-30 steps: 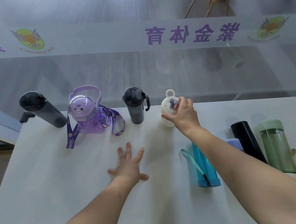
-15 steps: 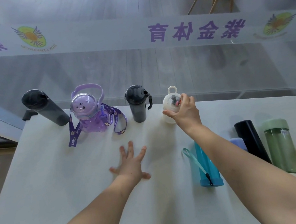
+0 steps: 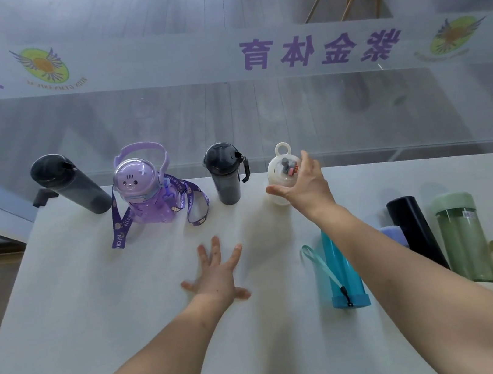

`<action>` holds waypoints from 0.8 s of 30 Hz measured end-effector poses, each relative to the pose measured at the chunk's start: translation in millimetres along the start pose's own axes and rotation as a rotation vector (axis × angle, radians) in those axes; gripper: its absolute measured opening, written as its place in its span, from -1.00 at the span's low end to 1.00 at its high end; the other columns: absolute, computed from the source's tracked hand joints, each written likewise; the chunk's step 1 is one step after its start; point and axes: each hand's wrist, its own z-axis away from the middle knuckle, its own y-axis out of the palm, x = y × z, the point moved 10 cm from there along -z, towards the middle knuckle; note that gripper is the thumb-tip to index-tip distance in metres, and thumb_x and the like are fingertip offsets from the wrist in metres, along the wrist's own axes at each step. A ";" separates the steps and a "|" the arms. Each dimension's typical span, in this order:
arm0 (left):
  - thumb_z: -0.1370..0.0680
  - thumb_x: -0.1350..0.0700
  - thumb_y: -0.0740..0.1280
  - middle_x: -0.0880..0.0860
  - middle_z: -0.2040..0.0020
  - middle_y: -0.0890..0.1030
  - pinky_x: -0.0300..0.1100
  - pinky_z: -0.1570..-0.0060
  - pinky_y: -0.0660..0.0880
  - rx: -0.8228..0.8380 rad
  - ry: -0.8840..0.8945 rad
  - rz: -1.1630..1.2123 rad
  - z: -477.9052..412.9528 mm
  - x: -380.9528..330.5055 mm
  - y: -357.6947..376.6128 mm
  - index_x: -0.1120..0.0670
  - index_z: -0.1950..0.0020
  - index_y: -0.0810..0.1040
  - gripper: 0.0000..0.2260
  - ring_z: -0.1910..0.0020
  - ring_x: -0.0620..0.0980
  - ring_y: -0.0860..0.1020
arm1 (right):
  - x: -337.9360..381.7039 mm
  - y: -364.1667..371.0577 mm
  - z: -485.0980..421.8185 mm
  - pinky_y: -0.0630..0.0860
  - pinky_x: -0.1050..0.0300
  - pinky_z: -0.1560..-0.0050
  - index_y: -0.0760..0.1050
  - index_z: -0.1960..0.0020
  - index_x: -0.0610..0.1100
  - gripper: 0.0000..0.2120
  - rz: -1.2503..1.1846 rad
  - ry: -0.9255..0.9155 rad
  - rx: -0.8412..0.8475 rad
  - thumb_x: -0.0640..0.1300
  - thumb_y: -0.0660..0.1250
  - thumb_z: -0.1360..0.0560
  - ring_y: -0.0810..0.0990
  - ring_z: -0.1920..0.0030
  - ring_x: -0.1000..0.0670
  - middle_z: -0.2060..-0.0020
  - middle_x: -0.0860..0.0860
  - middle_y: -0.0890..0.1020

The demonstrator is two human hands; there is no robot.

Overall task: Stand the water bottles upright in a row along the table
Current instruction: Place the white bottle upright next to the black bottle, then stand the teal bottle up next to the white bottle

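Gripping rounded white bottle, right hand

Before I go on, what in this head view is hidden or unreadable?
Head view:
1. Lavender item: mostly hidden behind the right forearm; what it is, unclear.
2. Teal bottle: its right side covered by that forearm.
3. White bottle: right hand covers its right side; gripping or only touching, unclear.
4. Green bottle: label too small to read.

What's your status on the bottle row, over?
Left hand flat on table, fingers spread. Right hand holds white bottle upright, fourth in row. Teal bottle, black bottle, green bottle lying at right. Nothing in the way.
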 end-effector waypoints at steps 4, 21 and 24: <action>-0.41 -0.21 0.56 -0.12 -0.58 -0.49 0.62 -0.21 0.20 0.007 0.009 0.005 -1.6 -0.2 0.4 -0.47 -0.55 -0.21 0.05 -0.57 0.09 -0.46 | -9.2 -14.3 21.3 0.38 0.09 -0.24 0.22 -0.53 -0.11 -0.08 0.033 -0.052 -0.006 0.20 0.57 -0.36 0.44 -0.35 -0.12 -0.37 -0.10 0.41; -0.54 -0.20 0.44 -0.06 -0.63 -0.39 0.57 -0.27 0.25 0.048 0.047 0.101 35.6 -74.5 46.8 -0.38 -0.61 -0.07 -0.17 -0.59 0.23 -0.37 | -111.3 -5.9 176.9 0.30 0.04 -0.47 0.23 -0.54 0.12 -0.12 0.693 -0.420 0.546 0.28 0.52 -0.33 -0.10 -0.64 0.01 -0.65 0.08 -0.02; -0.52 -0.24 0.45 -0.07 -0.60 -0.45 0.62 -0.22 0.24 0.016 0.003 0.073 35.7 -80.5 53.3 -0.40 -0.59 -0.15 -0.11 -0.58 0.24 -0.41 | -112.8 -5.5 165.9 0.58 -0.01 -0.19 0.29 -0.49 0.07 -0.28 0.710 -0.486 0.465 0.09 0.50 -0.40 -0.05 -0.65 -0.05 -0.65 -0.01 0.05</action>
